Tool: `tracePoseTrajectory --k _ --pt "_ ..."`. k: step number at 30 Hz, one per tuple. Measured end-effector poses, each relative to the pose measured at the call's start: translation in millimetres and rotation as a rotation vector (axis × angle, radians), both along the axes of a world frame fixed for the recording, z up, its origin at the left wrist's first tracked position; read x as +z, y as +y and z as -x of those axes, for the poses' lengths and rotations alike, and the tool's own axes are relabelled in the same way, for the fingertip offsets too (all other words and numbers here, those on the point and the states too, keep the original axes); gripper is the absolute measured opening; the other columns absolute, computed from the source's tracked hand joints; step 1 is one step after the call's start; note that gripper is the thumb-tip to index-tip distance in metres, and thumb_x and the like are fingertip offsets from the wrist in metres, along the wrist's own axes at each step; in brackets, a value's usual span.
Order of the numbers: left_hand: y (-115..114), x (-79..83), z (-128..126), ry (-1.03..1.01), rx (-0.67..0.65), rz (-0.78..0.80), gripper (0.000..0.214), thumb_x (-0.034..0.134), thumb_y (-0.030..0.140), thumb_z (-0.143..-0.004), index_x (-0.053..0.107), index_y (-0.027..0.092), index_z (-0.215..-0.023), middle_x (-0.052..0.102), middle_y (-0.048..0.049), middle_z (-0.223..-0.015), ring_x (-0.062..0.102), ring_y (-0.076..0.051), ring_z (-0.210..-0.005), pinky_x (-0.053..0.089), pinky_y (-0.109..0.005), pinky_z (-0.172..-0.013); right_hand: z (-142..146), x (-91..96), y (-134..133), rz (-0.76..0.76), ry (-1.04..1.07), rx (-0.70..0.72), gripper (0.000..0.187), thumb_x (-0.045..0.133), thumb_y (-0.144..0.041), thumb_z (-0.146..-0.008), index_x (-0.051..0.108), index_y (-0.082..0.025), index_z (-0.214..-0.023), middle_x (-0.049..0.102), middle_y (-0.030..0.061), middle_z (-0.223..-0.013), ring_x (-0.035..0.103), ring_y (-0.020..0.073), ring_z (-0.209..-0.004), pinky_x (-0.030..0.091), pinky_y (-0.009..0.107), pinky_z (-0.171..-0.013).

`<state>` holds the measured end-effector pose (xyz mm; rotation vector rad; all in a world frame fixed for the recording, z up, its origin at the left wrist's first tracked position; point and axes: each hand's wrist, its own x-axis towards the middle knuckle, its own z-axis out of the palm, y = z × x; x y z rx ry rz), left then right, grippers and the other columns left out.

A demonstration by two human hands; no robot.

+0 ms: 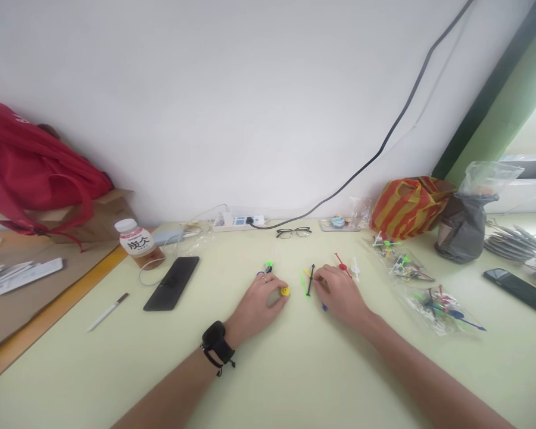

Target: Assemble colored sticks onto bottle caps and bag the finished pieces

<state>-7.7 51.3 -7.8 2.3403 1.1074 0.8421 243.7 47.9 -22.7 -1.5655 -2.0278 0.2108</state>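
My left hand point(259, 302) rests on the pale green table point(268, 375), its fingers curled around a small yellow plastic piece point(285, 291) at its fingertips. It wears a ring and a black wristband. My right hand point(342, 295) lies just to the right, fingers bent over a black plastic stick point(311, 279) with a light green stick point(304, 285) beside it. A blue piece point(324, 307) peeks out under that hand. A red stick point(342, 266) and a white piece point(355, 269) lie just beyond it. A small green and black piece point(268, 264) sits beyond the left hand.
Clear bags of coloured plastic sticks point(438, 304) lie to the right. A black phone point(171, 282), a bottle point(138, 243) and a white pen point(107, 311) are on the left. Glasses point(293, 232), a power strip point(239, 222), a striped bag point(406, 205) and another phone point(520, 291) stand further back.
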Motion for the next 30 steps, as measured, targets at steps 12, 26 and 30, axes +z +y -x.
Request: tracePoseTrajectory --k 12,26,30 --pt "0.8 -1.5 -0.2 -0.015 -0.003 -0.008 0.014 0.064 0.024 -0.094 0.071 0.026 -0.107 0.070 -0.0041 -0.107 0.061 -0.024 -0.109 0.048 -0.042 -0.102 -3.9 0.3 11.7 0.060 0.386 -0.003 0.015 0.060 -0.031 -0.088 0.070 -0.021 -0.083 0.065 0.0043 -0.080 0.055 0.0201 -0.071 0.044 0.034 -0.067" --pt "0.9 -1.6 0.0 -0.006 -0.003 0.002 0.014 0.065 0.024 -0.094 0.069 0.026 -0.107 0.070 -0.0040 -0.110 0.061 -0.024 -0.111 0.048 -0.043 -0.104 -8.8 -13.9 14.6 -0.196 0.188 -0.053 0.016 0.061 -0.031 -0.094 0.067 -0.024 -0.081 0.068 0.0045 -0.088 0.062 0.0258 -0.091 0.042 0.048 -0.101" --pt "0.2 -2.2 0.4 -0.021 -0.011 -0.009 0.014 0.064 0.023 -0.093 0.068 0.026 -0.106 0.071 -0.0044 -0.109 0.062 -0.025 -0.110 0.049 -0.043 -0.102 -7.7 -14.1 14.0 -0.183 0.125 -0.019 0.017 0.056 -0.031 -0.097 0.062 -0.024 -0.083 0.071 0.0040 -0.087 0.063 0.0264 -0.091 0.043 0.047 -0.096"
